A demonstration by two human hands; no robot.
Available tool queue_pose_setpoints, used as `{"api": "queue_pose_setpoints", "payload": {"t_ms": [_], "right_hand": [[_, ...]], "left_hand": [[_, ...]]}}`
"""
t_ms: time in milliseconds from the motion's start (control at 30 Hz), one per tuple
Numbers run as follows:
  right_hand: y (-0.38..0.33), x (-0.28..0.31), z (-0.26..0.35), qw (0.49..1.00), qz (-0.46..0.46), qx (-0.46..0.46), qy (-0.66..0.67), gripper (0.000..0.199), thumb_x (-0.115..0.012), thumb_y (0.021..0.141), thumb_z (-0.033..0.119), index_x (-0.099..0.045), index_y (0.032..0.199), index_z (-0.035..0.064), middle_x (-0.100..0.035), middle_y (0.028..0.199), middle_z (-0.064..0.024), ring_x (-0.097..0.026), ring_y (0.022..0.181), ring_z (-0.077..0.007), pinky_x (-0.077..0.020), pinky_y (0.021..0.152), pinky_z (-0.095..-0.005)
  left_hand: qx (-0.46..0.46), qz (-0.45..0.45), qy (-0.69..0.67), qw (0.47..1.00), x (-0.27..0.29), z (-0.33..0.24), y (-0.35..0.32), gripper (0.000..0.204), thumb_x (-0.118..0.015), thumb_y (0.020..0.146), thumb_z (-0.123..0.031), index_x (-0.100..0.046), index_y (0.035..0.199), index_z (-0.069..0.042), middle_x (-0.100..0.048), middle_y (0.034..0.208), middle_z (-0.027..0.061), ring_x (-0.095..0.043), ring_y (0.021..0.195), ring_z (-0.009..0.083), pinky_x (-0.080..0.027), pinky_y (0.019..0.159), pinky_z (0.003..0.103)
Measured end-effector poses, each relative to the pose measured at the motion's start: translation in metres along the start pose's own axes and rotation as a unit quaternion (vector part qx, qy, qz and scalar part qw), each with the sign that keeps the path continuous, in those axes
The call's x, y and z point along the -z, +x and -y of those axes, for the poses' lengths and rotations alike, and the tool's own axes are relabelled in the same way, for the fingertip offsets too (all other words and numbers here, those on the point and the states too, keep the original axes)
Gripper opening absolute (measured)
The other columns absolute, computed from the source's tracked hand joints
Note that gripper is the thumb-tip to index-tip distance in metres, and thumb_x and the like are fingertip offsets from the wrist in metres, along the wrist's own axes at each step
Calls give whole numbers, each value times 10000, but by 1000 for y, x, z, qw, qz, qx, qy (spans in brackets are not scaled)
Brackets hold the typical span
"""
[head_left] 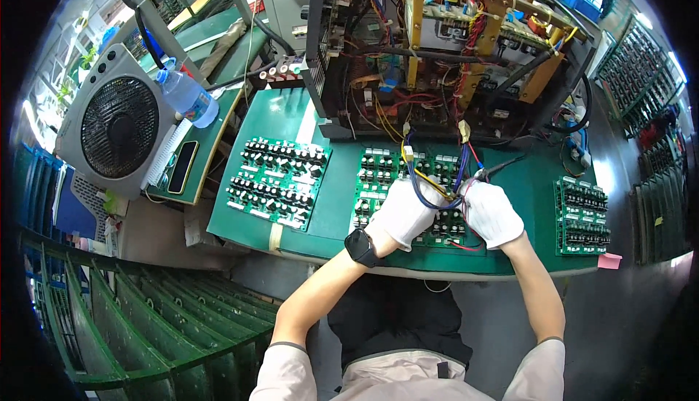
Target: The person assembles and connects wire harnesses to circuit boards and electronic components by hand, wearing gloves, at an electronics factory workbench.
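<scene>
**Gloved hands gather wires over the middle board**

Nearest, at six o'clock, two bare forearms rise from the lower edge, the left one wearing a black wristwatch point(361, 247). Both hands are in white gloves. The left hand point(405, 211) is closed around a bundle of blue and yellow wires point(421, 181); the right hand point(492, 214) grips a dark-handled tool point(501, 168), likely pliers, whose tip meets the same bundle. The hands sit close together above the middle circuit board point(386, 175) on the green bench point(331, 211). Another board point(278, 181) lies at nine o'clock, a third point(582, 215) at three. Beyond, at twelve, stands an open machine chassis point(437, 44) from which the wires hang. Far left, a grey fan point(116, 128) and a water bottle point(186, 95).
</scene>
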State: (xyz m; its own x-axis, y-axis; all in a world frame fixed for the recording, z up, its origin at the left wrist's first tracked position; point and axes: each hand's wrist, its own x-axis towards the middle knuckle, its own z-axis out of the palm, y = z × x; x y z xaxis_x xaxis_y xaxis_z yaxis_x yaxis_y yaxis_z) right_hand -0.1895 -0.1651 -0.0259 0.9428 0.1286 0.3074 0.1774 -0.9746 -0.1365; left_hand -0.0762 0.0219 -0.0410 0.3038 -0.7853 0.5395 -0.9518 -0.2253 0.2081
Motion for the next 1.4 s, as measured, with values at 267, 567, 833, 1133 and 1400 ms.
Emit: {"api": "queue_pose_setpoints", "payload": {"t_ms": [267, 567, 833, 1133, 1400], "right_hand": [[8, -3, 13, 997, -6, -2, -76, 125, -620, 861, 82, -667, 951, 9, -672, 749, -156, -690, 700, -322, -552, 603, -428], [0, -3, 17, 984, -26, 17, -175, 106, -616, 881, 120, -670, 943, 53, -642, 723, -80, -666, 682, -239, -517, 582, -364], [2, 3, 16, 996, -17, 14, -81, 98, -620, 883, 96, -659, 949, 34, -654, 745, -118, -684, 705, -275, -544, 611, -412], [16, 41, 9, 1000, -21, 10, 13, 109, -668, 949, 165, -637, 953, 60, -657, 814, -146, -668, 756, -342, -536, 659, -421], [45, 33, 26, 997, -33, -5, 72, 243, -701, 942, 322, -731, 981, 85, -723, 893, -136, -704, 844, -343, -568, 761, -420]], "left_hand": [[0, 59, 18, 998, 0, 10, -1, 146, -676, 762, -47, -727, 898, -56, -711, 837, 139, -706, 745, 343, -576, 614, 434], [-46, -8, 57, 997, -8, 8, 0, 23, -671, 765, -91, -685, 747, -91, -647, 668, 93, -671, 645, 291, -531, 588, 409], [6, 59, 62, 996, -5, 8, -7, 197, -670, 860, -103, -781, 1010, -164, -733, 836, 71, -690, 695, 276, -535, 567, 391], [67, 4, -85, 994, 37, 9, 12, 184, -763, 889, -301, -775, 911, -120, -725, 792, 98, -705, 701, 332, -558, 609, 424], [98, 66, -147, 982, 76, 36, 16, 231, -761, 896, -285, -781, 1003, -82, -739, 868, 168, -705, 824, 388, -559, 705, 450]]}}
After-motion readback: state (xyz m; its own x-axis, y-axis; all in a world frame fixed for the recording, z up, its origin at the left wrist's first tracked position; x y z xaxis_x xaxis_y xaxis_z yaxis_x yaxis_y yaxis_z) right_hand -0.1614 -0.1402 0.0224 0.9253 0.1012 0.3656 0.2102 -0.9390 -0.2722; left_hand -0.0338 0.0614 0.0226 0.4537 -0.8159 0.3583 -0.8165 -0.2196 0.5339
